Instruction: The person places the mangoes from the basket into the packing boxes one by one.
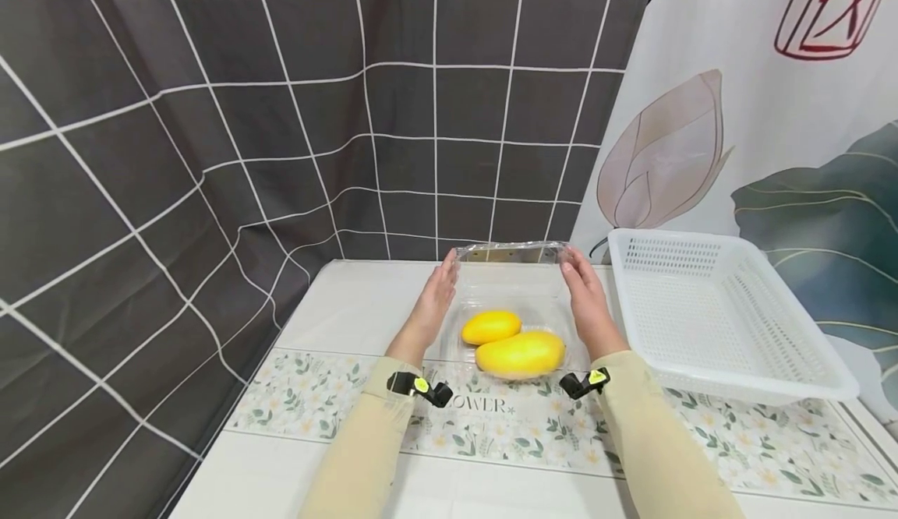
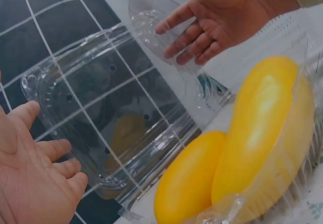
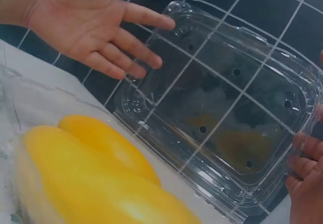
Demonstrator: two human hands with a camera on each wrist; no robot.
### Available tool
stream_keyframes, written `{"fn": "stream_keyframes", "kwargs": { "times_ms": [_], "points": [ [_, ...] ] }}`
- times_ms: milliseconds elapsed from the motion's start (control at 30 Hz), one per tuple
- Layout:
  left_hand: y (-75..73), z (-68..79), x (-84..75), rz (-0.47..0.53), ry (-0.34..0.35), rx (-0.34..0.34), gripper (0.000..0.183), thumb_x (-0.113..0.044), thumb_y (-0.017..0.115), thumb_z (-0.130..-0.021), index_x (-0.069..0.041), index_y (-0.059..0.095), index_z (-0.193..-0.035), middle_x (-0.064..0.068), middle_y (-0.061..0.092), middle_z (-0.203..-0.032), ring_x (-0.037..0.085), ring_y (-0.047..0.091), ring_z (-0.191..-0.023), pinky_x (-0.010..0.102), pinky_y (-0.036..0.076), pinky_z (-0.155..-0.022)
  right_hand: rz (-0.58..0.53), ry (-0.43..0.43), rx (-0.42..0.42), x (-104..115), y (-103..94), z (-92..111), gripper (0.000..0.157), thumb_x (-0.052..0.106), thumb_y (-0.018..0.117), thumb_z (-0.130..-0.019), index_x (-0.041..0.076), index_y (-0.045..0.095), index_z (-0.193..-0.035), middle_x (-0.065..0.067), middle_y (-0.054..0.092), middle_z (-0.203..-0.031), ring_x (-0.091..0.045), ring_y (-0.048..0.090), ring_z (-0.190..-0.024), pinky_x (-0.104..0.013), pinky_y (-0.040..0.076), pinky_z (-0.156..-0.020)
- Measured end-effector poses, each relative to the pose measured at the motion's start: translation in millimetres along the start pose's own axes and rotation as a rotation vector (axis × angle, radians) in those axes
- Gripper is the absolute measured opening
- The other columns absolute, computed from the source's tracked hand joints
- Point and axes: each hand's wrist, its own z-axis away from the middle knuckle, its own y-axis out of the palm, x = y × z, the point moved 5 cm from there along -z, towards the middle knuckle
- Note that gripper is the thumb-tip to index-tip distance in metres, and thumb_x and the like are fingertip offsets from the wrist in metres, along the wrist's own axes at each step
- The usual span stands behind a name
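Two yellow mangoes, a smaller one [image 1: 491, 326] behind a larger one [image 1: 522, 355], lie in the base of a clear plastic clamshell box [image 1: 456, 359] on the table. Its hinged lid [image 3: 237, 103] stands raised at the back, with small round holes in it. My left hand [image 1: 431, 305] is at the lid's left side, fingers extended, fingertips at its edge. On the opposite side my right hand [image 1: 588, 297] touches the lid's edge with its fingers mostly straight. In the left wrist view the larger mango [image 2: 262, 128] shows partly through the clear wall.
A white perforated plastic basket [image 1: 701, 324] stands to the right of the box. Behind the table hangs a dark curtain [image 1: 400, 98] with white grid lines. A white cloth with floral bands [image 1: 316, 394] covers the table. A printed pale curtain [image 1: 758, 137] hangs at the right.
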Motion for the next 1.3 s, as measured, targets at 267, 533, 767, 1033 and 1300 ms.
{"fn": "stream_keyframes", "kwargs": {
  "times_ms": [267, 533, 767, 1033, 1300],
  "points": [
    [5.2, 17.9, -5.7, -0.072, -0.059, 0.015, 0.07, -0.052, 0.01, -0.106, -0.012, 0.007, -0.164, 0.011, 0.004, -0.17, 0.031, 0.002, -0.156, 0.048, 0.002, -0.127, 0.083, -0.067, 0.038, 2, -1.7, 19, 0.056, 0.033, 0.03, -0.111, 0.011, 0.022, -0.162, -0.011, 0.022, -0.167, -0.032, 0.017, -0.153, -0.051, 0.013, -0.126],
    [14.4, 38.8, 0.0, -0.286, -0.168, -0.054, 0.07, -0.06, 0.018, -0.105, -0.023, 0.014, -0.164, 0.004, 0.009, -0.17, 0.029, 0.006, -0.156, 0.057, 0.004, -0.125, 0.206, -0.154, 0.015, 3, -0.4, 37, 0.056, 0.03, 0.032, -0.111, 0.002, 0.025, -0.159, -0.021, 0.03, -0.161, -0.041, 0.019, -0.151, -0.063, 0.014, -0.122],
    [26.2, 57.2, 11.5, -0.354, -0.193, -0.117, 0.068, -0.054, 0.028, -0.105, -0.022, 0.014, -0.164, 0.004, 0.011, -0.17, 0.028, 0.008, -0.156, 0.061, 0.007, -0.123, 0.302, -0.073, -0.013, -11, -3.3, 58, 0.054, 0.033, 0.035, -0.111, 0.007, 0.029, -0.158, -0.018, 0.026, -0.164, -0.044, 0.018, -0.151, -0.065, 0.018, -0.12],
    [32.1, 75.3, 24.1, -0.443, -0.104, -0.114, 0.068, -0.049, 0.026, -0.108, -0.015, 0.009, -0.164, 0.009, 0.003, -0.17, 0.03, 0.005, -0.156, 0.059, 0.007, -0.123, 0.384, -0.003, 0.028, -31, -7.7, 83, 0.058, 0.039, 0.035, -0.111, 0.017, 0.022, -0.162, -0.021, 0.019, -0.166, -0.048, 0.02, -0.149, -0.067, 0.022, -0.118],
    [34.8, 85.9, 34.1, -0.473, -0.098, -0.043, 0.063, -0.034, 0.027, -0.11, -0.014, 0.001, -0.164, 0.005, -0.005, -0.17, 0.027, 0.0, -0.156, 0.057, 0.005, -0.124, 0.46, -0.083, 0.054, -42, -13.9, 99, 0.057, 0.035, 0.04, -0.11, 0.018, 0.024, -0.162, -0.018, 0.025, -0.165, -0.045, 0.022, -0.149, -0.067, 0.021, -0.118]
  ]
}}
